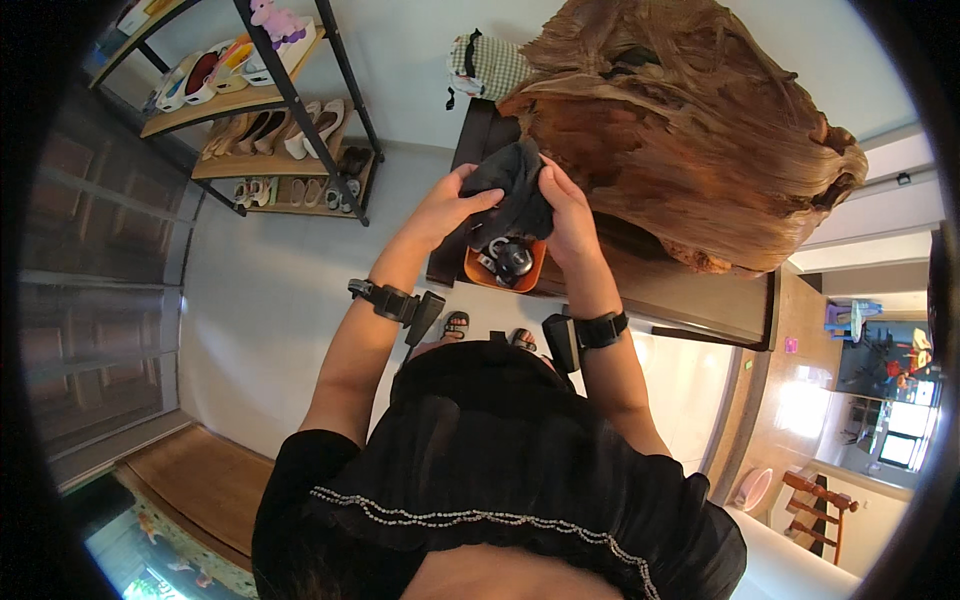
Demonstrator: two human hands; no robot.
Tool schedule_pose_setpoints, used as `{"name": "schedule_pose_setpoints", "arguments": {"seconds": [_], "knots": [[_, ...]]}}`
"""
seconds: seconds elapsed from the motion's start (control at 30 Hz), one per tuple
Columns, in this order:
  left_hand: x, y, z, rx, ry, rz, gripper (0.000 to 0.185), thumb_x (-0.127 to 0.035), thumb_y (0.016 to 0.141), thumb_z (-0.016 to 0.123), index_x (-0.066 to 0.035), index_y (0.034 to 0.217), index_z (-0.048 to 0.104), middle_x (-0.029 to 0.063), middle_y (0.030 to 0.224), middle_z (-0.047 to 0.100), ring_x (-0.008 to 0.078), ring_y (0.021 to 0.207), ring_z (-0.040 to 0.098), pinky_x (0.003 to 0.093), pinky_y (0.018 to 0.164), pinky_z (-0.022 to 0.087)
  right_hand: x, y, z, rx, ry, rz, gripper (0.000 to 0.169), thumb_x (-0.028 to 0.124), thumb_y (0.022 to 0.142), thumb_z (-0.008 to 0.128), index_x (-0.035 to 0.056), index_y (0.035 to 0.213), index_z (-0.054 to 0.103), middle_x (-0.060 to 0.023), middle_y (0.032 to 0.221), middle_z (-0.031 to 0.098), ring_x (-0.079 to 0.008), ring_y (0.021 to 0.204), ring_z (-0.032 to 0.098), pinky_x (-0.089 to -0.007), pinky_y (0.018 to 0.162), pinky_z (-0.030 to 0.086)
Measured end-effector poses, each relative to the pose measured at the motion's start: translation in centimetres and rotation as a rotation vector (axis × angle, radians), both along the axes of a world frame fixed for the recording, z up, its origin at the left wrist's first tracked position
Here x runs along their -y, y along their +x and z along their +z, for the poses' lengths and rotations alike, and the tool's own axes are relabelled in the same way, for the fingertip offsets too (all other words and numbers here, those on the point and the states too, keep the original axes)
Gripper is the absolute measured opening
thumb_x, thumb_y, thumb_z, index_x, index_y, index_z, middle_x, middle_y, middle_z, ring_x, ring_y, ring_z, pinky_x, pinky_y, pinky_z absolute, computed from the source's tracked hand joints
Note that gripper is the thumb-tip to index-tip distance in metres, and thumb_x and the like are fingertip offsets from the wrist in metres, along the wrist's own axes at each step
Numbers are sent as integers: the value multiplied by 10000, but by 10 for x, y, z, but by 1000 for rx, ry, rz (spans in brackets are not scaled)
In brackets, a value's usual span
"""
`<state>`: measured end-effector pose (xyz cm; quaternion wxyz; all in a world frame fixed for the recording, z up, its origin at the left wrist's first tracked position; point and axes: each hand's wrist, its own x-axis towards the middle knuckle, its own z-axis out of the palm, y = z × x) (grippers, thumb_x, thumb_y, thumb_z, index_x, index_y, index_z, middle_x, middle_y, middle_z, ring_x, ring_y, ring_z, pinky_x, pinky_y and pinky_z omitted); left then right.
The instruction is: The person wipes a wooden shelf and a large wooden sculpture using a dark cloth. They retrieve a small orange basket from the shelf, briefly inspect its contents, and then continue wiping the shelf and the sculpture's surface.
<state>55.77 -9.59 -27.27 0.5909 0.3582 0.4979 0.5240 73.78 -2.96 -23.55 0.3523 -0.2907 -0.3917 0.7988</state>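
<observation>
A dark grey or black cloth (510, 187) is held between my two hands, above the dark wooden table's left end. My left hand (456, 201) grips its left edge, the thumb lying on top. On the opposite edge my right hand (568, 206) pinches the cloth with thumb and fingers. Just below the cloth stands an orange container (534, 279), partly covered by it. Inside lie a round black object (514, 259) and a small white or silvery piece (487, 261) that I cannot name exactly.
A large carved driftwood or root piece (675, 150) rests on the dark table (697, 300), beside a checked bag (487, 67). At the left stands a shoe rack (270, 161) with several shoes and bins. Panelled doors (105, 300) line the left wall.
</observation>
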Motion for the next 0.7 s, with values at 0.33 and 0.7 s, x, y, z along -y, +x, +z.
{"name": "schedule_pose_setpoints", "arguments": {"seconds": [0.33, 0.7], "knots": [[17, -25, -14, 143, 90, 259, 511, -276, 970, 673, -62, 1380, 455, 71, 1167, 646, 193, 1044, 668, 352, 929, 550, 22, 5, -1, 47, -22, -145, 360, 169, 1068, 475, -15, 1367, 555, -87, 1243, 656, -170, 1117, 633, -315, 954, 506], [36, -5, -29, -166, -32, -249, 456, -301, 975, 676, 18, 1282, 566, 78, 1188, 655, 131, 1036, 605, 308, 921, 495, 47, -12, -21, 428, 561, -55, 428, -52, 873, 637, 22, 1295, 641, -106, 1305, 621, -201, 1175, 617, -318, 1010, 470]]}}
